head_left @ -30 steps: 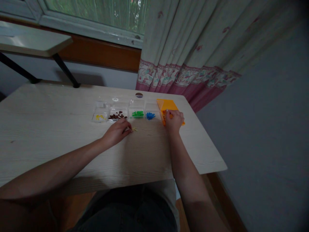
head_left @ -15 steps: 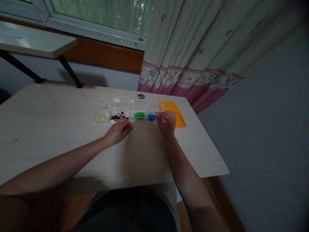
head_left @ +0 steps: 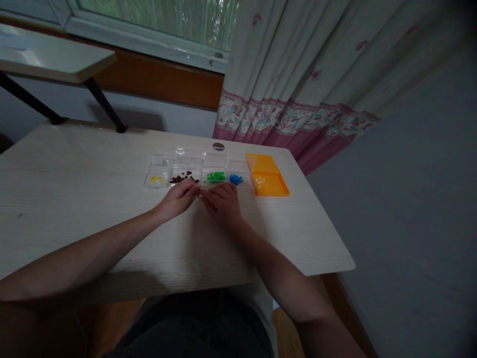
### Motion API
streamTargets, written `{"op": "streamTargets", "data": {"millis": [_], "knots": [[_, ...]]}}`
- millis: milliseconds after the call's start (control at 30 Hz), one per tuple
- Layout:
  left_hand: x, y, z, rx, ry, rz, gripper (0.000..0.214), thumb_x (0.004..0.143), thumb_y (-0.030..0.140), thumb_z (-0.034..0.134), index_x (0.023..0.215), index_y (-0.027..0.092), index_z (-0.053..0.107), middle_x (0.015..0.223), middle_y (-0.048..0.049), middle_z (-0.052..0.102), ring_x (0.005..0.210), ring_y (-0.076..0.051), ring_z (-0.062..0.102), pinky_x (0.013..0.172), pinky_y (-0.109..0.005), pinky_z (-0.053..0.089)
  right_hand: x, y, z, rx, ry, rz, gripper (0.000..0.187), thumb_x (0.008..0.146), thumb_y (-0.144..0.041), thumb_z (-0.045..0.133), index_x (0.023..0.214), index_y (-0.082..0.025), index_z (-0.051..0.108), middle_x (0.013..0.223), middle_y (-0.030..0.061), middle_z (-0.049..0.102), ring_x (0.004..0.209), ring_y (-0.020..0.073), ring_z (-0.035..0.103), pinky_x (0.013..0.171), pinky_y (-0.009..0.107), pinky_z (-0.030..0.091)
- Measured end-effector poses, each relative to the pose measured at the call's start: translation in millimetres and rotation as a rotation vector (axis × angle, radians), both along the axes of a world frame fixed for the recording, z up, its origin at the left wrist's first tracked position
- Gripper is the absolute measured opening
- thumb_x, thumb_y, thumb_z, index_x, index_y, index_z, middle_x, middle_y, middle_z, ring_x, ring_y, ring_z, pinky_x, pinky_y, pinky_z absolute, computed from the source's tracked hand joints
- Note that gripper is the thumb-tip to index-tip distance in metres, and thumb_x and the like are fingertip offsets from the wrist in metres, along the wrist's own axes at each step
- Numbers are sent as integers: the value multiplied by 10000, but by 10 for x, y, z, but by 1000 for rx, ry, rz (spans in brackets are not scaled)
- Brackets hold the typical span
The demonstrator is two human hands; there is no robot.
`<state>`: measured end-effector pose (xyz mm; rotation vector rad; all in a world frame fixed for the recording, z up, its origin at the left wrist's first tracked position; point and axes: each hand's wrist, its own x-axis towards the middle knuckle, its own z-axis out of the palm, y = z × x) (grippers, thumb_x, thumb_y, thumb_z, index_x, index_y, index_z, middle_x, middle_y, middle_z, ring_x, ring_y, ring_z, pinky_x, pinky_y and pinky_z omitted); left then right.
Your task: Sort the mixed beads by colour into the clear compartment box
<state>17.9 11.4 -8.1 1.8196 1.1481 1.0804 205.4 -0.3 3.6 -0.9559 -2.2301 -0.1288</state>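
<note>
My left hand (head_left: pixel 181 196) and my right hand (head_left: pixel 224 204) meet fingertip to fingertip just above the table, in front of the clear boxes. Both are closed in a pinch, and what lies between the fingers is too small and dark to make out. Behind the left hand, small brown pieces (head_left: pixel 182 177) fill a clear plastic box. Green pieces (head_left: pixel 216 176) and blue pieces (head_left: pixel 235 179) sit in clear boxes behind the right hand. A clear box at the left holds a few yellow pieces (head_left: pixel 155 180).
An orange box (head_left: pixel 274 185) with its lid folded back stands at the right, with small white pieces (head_left: pixel 260 182) in it. A round brown-and-white spot (head_left: pixel 218 146) lies near the table's back edge. A raised white shelf (head_left: pixel 55 57) stands on black legs at the back left.
My right hand has moved left from beside the orange box to meet my left hand. The pale yellow bits that lay by my left fingertips no longer show.
</note>
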Motion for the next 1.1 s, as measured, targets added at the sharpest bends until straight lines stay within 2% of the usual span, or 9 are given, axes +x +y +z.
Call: {"op": "streamTargets", "data": {"millis": [200, 400, 600, 800, 933, 1100], "knots": [[4, 1, 29, 15, 43, -14, 508, 934, 616, 387, 694, 183, 496, 699, -10, 489, 679, -141, 452, 607, -262, 381, -26, -23, 0, -6, -9, -11, 183, 949, -305, 555, 1030, -287, 718, 865, 15, 706, 909, 178, 584, 903, 366, 378], [11, -15, 79, 56, 104, -33, 523, 950, 595, 364, 662, 179, 498, 677, -8, 506, 648, -136, 462, 620, -269, 399, -23, -22, -39, 66, 2, -2, 154, 942, -309, 570, 979, -289, 718, 868, -4, 722, 896, 171, 584, 936, 368, 365], [-1, -1, 57, 62, 119, -41, 555, 949, 614, 346, 657, 172, 514, 646, -10, 522, 629, -135, 478, 600, -264, 398, -18, -41, -41, 25, -37, -15, 145, 937, -302, 579, 1000, -300, 709, 884, 0, 715, 939, 174, 589, 973, 380, 333], [-10, 5, 10, 65, 96, -39, 509, 977, 537, 344, 695, 168, 554, 710, -25, 566, 668, -139, 507, 634, -265, 418, 19, -27, 10, 30, -27, -13, 147, 929, -279, 589, 1000, -323, 710, 890, -10, 718, 935, 171, 596, 970, 374, 333], [-20, 10, -18, 42, 107, -29, 462, 988, 470, 355, 702, 168, 555, 691, -13, 555, 646, -130, 510, 632, -259, 420, 202, 94, 56, 52, 65, -157, 170, 941, -316, 564, 958, -288, 731, 860, 7, 729, 898, 177, 602, 933, 364, 361], [-38, 21, -53, 70, 167, -29, 453, 993, 438, 346, 707, 171, 574, 694, -15, 560, 663, -136, 523, 642, -261, 421, 648, 342, 90, -55, 183, -495, 269, 955, -374, 505, 975, -245, 741, 905, 45, 725, 916, 198, 593, 879, 352, 366]]}}
